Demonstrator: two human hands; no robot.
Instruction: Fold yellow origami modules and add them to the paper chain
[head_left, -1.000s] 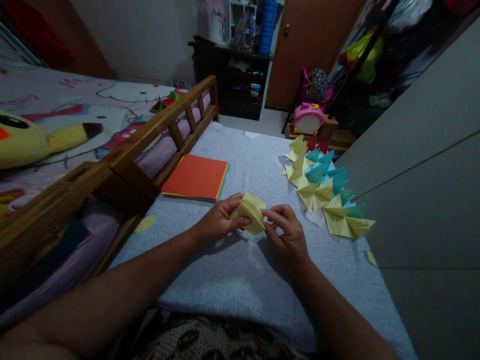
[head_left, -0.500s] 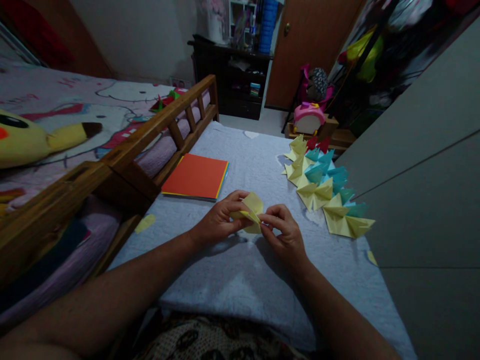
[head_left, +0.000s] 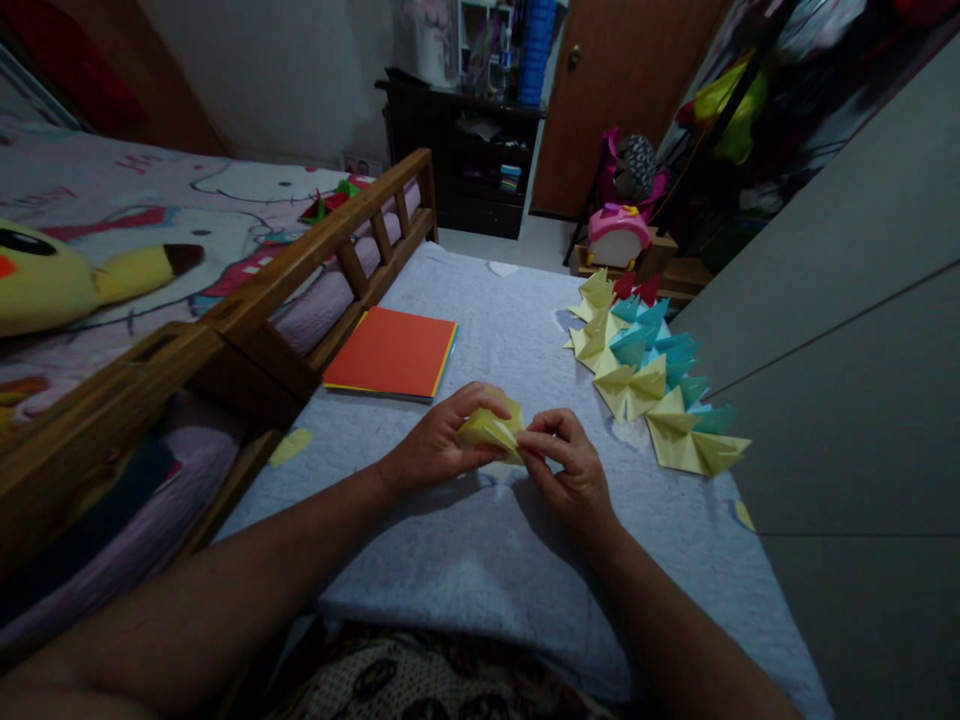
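A pale yellow folded paper [head_left: 491,428] is held between my two hands, just above the cloth-covered surface [head_left: 450,560]. My left hand [head_left: 439,440] grips it from the left, fingers over the top and thumb below. With thumb and fingertips, my right hand [head_left: 568,462] pinches its right corner. Off to the right stand rows of folded paper pieces: several yellow ones [head_left: 630,387] in front of several blue ones [head_left: 679,352], with red ones [head_left: 636,288] at the far end.
A stack of coloured paper squares [head_left: 394,352], orange on top, lies left of my hands. Along the left runs a wooden bed rail [head_left: 300,260], with a yellow plush toy [head_left: 97,280] beyond it. A pale cabinet panel [head_left: 847,350] borders the right side.
The yellow paper has been tilted and its flaps drawn closer together. My left fingers have closed further over its top, while my right hand keeps its pinch in nearly the same place.
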